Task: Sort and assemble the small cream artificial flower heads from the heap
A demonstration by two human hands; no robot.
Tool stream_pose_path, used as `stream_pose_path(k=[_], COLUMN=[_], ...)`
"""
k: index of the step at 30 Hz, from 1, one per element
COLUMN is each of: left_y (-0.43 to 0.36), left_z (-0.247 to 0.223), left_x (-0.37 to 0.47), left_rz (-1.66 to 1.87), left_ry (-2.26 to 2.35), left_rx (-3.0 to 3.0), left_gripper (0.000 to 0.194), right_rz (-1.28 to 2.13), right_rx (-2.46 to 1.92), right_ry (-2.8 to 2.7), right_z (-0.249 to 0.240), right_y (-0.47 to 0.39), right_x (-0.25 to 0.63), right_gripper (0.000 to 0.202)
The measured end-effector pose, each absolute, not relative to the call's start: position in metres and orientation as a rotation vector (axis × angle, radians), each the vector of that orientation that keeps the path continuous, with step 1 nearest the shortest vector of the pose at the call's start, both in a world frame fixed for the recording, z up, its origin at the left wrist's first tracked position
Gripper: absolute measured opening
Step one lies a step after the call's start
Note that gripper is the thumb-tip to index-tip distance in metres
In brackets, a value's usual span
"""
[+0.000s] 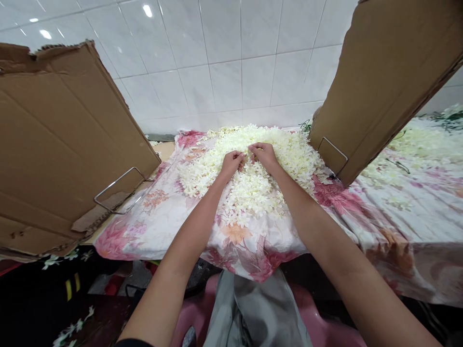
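A wide heap of small white flowers (253, 193) is spread over a floral cloth (144, 231) on the table. Both hands are at the middle of the heap, close together. My left hand (232, 164) has its thumb and fingers pinched together just above the flowers; what sits between the fingertips is too small to make out. My right hand (263, 155) is slightly higher and to the right, its fingers bent in a pinch with the tips low among the blossoms. Whatever it grips blends into the white flowers.
Upright cardboard panels, one at the left (61, 144) and one at the right (379, 86), flank the heap, each with a wire bracket at its foot. More white flowers (430, 149) lie beyond the right panel. A tiled wall (224, 82) closes off the back.
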State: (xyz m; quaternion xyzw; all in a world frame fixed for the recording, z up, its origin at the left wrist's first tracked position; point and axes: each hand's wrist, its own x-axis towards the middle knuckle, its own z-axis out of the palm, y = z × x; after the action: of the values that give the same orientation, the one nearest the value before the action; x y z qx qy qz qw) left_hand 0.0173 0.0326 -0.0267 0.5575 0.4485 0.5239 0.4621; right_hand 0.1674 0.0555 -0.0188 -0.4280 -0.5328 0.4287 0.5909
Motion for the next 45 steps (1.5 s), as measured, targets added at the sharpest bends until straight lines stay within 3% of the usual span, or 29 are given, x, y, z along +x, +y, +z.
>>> stream_pose_path(k=[12,26,33,40,45], left_y=[0.03,0.031,0.034,0.027,0.025], left_z=[-0.023,-0.021,-0.021,-0.01,-0.009], left_x=[0.018,0.018,0.013,0.007,0.011], left_rz=[1.269,1.259,1.294,1.339,1.376], left_ry=[1.132,1.124,1.036,0.893,0.945], left_rx=[1.367,1.283,1.117,0.985,1.098], left_gripper=[0.014,0.025,0.008,0.036,0.018], right_rz=[1.05,1.137,1.144,1.136,1.09], right_rx=[-0.971,-0.98,-0.98,-0.984,-0.952], right_ry=[-1.124,-1.0,-1.022,-1.066,-1.15], right_z=[-0.014,-0.006,-0.005,-0.007,-0.01], right_y=[0.052,0.047,0.043,0.044,0.044], right_x=[0.171,0.175,0.174,0.175,0.172], right_gripper=[0.027,0.022,0.015,0.016,0.021])
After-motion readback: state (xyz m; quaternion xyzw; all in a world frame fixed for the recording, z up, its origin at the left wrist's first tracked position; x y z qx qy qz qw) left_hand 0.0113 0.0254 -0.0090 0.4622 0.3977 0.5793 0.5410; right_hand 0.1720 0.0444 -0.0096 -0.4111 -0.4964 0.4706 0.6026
